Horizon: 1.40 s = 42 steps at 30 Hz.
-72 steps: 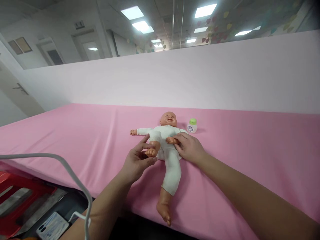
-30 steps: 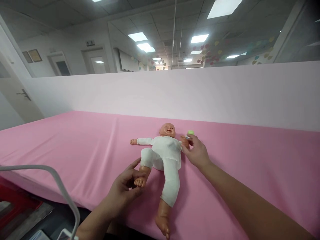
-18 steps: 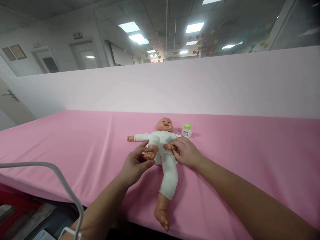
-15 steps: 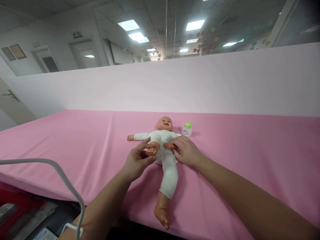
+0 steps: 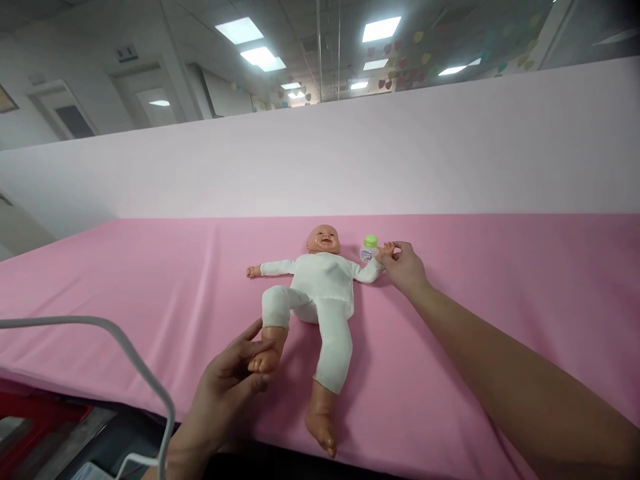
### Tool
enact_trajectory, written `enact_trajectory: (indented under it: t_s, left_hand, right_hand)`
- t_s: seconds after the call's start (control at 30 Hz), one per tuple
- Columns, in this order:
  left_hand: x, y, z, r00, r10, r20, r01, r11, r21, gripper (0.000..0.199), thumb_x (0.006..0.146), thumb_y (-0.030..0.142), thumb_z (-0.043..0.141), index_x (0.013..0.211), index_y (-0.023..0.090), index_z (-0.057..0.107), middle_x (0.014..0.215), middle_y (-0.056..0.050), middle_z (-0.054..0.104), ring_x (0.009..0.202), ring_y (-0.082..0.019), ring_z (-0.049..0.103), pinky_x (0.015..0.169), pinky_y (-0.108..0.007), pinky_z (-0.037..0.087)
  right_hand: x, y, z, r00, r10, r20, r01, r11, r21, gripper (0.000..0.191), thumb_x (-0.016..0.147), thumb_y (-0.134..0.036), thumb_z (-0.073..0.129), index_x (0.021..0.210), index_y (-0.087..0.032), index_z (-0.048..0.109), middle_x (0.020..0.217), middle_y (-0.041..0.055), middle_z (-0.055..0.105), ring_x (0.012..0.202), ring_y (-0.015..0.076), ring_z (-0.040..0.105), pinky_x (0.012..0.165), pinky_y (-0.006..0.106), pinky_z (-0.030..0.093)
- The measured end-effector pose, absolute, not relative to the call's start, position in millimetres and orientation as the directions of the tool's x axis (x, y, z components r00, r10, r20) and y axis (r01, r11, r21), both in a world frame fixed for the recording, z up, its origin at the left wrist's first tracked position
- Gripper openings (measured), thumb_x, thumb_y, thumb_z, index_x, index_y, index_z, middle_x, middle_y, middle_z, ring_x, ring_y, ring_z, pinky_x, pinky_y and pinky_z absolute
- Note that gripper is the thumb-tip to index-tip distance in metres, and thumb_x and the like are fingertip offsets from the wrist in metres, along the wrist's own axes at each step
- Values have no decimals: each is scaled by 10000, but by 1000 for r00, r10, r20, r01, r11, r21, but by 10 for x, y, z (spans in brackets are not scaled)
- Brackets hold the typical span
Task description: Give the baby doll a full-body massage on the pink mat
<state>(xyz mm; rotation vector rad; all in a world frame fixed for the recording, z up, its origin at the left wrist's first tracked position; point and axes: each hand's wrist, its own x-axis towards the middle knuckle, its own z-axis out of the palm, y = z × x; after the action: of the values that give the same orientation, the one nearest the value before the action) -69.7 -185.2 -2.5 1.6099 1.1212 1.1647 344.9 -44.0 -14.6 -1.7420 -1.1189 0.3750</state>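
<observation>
A baby doll [image 5: 323, 280] in a white suit lies on its back on a pink sheet [image 5: 450, 320], head away from me. My left hand [image 5: 227, 383] grips the doll's foot on the left side, fingers and thumb around it, with that leg bent at the knee. Out to the right, my right hand [image 5: 406, 269] holds the doll's small hand, and that arm is stretched sideways. Just behind that arm stands a clear bottle with a green cap [image 5: 370, 247]. The doll's other arm and other leg lie untouched on the sheet.
A white low wall [image 5: 320, 167] runs behind the pink surface, with glass above it. A grey cable [image 5: 115, 330] curves across the lower left. Below the table edge there is a red object [image 5: 37, 423] beside something dark.
My left hand has drawn the doll's foot down and left, away from its belly. My right hand has moved the doll's hand outward to the right. The view has shifted slightly.
</observation>
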Motion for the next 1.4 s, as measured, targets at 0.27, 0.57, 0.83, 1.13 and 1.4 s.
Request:
enact_trajectory:
  t_s: [0.27, 0.57, 0.83, 1.13, 1.4]
  left_hand:
    - [-821, -2045, -109, 252, 950, 185, 160, -229, 960, 274, 825, 349, 841, 1088, 277, 821, 1583, -107, 551, 1327, -404, 631, 985, -449, 607]
    - [-628, -1832, 90, 265, 934, 242, 172, -292, 941, 310, 833, 338, 846, 1132, 274, 798, 1615, -121, 508, 1372, -392, 596, 1024, -455, 586]
    - [-247, -1463, 298, 233, 935, 268, 92, -296, 951, 412, 813, 335, 854, 1206, 238, 781, 1138, -100, 787, 1222, -335, 679, 1017, -493, 582]
    - [-35, -1105, 310, 262, 946, 189, 111, -224, 968, 494, 799, 363, 842, 1259, 206, 753, 1079, -86, 785, 931, -258, 747, 907, -477, 626]
    - [-199, -1494, 283, 271, 932, 241, 82, -271, 959, 405, 815, 320, 846, 1199, 233, 755, 1639, -132, 464, 932, -242, 751, 740, -396, 660]
  right_hand:
    - [3732, -292, -361, 572, 820, 36, 449, -275, -850, 442, 800, -421, 716, 1189, -232, 625, 986, 103, 758, 809, 276, 711, 674, 373, 536]
    - [3231, -528, -14, 475, 779, 410, 545, 105, -832, 519, 825, -490, 752, 1270, -257, 620, 1019, 50, 782, 848, 230, 733, 730, 338, 570]
    - [2714, -724, 4, -149, 747, 648, 801, 475, -364, 240, 903, -294, 681, 1136, -253, 723, 1052, 55, 777, 945, 255, 699, 810, 386, 546]
    - [2616, -741, -126, -368, 660, 655, 774, 608, -178, 259, 923, -121, 618, 1075, -259, 775, 1000, 55, 757, 994, 255, 676, 937, 429, 515]
    - [2856, -640, -133, 134, 759, 637, 675, 400, -620, 526, 911, -427, 686, 1391, -236, 586, 1153, 83, 743, 933, 247, 710, 824, 392, 581]
